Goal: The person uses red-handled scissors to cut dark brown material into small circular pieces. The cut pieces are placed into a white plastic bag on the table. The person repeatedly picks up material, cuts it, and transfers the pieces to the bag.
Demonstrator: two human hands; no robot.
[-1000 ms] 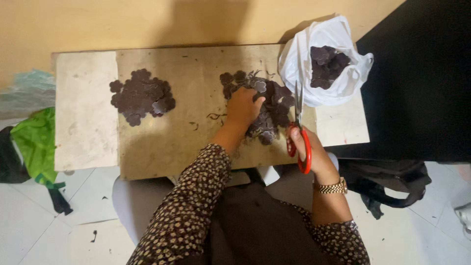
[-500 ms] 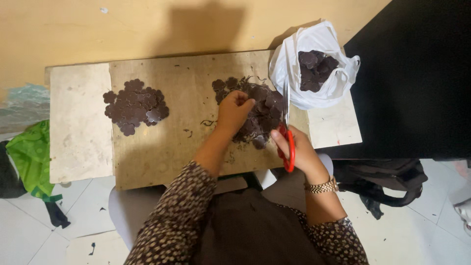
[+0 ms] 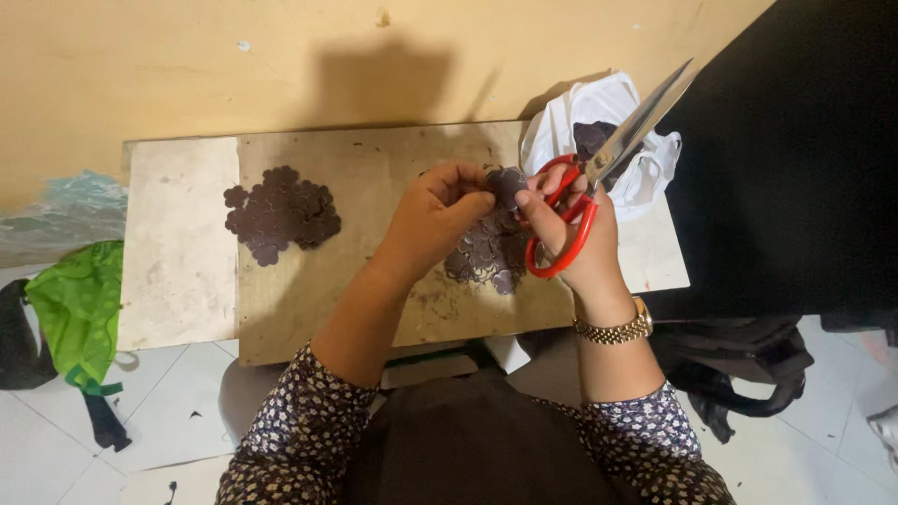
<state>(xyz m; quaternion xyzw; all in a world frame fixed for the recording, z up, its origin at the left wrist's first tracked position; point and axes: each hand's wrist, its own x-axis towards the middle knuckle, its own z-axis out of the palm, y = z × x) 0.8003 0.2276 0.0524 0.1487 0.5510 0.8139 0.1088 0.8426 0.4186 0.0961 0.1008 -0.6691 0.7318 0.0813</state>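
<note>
The left hand [image 3: 440,210] and right hand [image 3: 571,229] meet pinching 1 dark flower-shaped piece [image 3: 508,184] above its pile [image 3: 486,252] on the board [image 3: 374,159], so the red-handled scissors [image 3: 599,178], hooked on the right fingers, point idly upward.

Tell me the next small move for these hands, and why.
Probably swing the scissors down to the dark piece: both hands, left and right, pinch it, but the blades point up and away.
</note>
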